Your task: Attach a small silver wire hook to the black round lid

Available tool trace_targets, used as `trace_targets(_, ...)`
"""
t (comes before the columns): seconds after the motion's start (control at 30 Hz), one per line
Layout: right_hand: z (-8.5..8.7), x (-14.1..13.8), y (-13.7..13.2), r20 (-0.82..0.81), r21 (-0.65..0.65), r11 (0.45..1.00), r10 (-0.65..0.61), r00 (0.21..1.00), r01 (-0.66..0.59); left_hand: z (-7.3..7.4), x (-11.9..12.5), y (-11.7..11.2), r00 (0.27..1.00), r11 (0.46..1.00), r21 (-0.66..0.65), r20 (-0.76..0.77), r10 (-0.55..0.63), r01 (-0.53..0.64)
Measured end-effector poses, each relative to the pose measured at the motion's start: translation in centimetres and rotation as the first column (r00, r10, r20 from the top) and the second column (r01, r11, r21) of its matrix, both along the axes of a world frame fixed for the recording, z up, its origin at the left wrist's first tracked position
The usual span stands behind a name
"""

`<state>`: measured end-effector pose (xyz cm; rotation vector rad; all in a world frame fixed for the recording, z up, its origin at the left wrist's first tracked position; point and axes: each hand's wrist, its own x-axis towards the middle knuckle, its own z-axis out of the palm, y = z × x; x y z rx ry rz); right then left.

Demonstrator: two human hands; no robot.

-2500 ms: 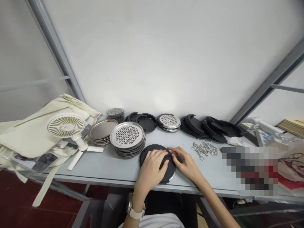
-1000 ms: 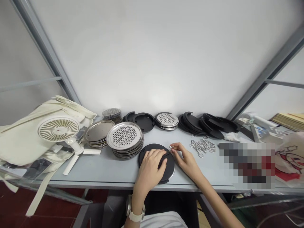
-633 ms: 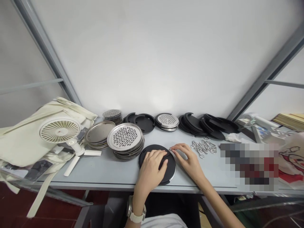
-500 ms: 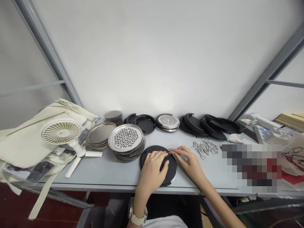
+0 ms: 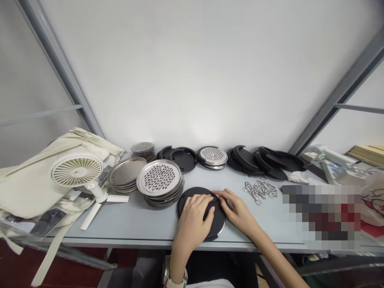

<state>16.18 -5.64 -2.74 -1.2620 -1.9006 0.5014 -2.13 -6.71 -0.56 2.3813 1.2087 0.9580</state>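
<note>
A round black disc [image 5: 216, 228] lies on the table in front of me, with a silver edge showing at its lower right. My left hand [image 5: 195, 220] rests on top of it, fingers stretched out and thumb spread, pressing it down. At the disc's upper right rim is my right hand [image 5: 235, 210], its fingertips bent together close to the left fingertips. Whatever small part lies between them is hidden. To the right is a loose heap of wire hooks [image 5: 260, 190]. Left of the disc stands a stack of round metal grater plates [image 5: 160, 178].
Plain metal discs [image 5: 127, 172] are stacked farther left, beside a white fan [image 5: 78, 172] and a cream bag [image 5: 30, 176]. Black round holders [image 5: 184, 159] and perforated plates [image 5: 213, 155] line the wall. More black holders [image 5: 246, 160] lie right, near a crumpled tissue [image 5: 298, 177].
A small wire ring that showed at my right fingertips is now covered by the fingers. My right hand has shifted slightly over the rim; my left hand stays on the disc.
</note>
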Motion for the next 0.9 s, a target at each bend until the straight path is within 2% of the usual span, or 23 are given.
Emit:
trace_targets(0.6, 0.41, 0.02, -0.21, 0.021, -0.034, 0.999, -0.009, 1.000, 0.009, 0.03, -0.02, -0.02, 1.000, 1.000, -0.031, 0.017, -0.004, 0.005)
trace_targets(0.9, -0.36, 0.29, 0.33, -0.015, -0.058, 0.998, 0.000, 1.000, -0.001, -0.01, 0.04, -0.01, 1.000, 1.000, -0.017, 0.014, 0.004, -0.003)
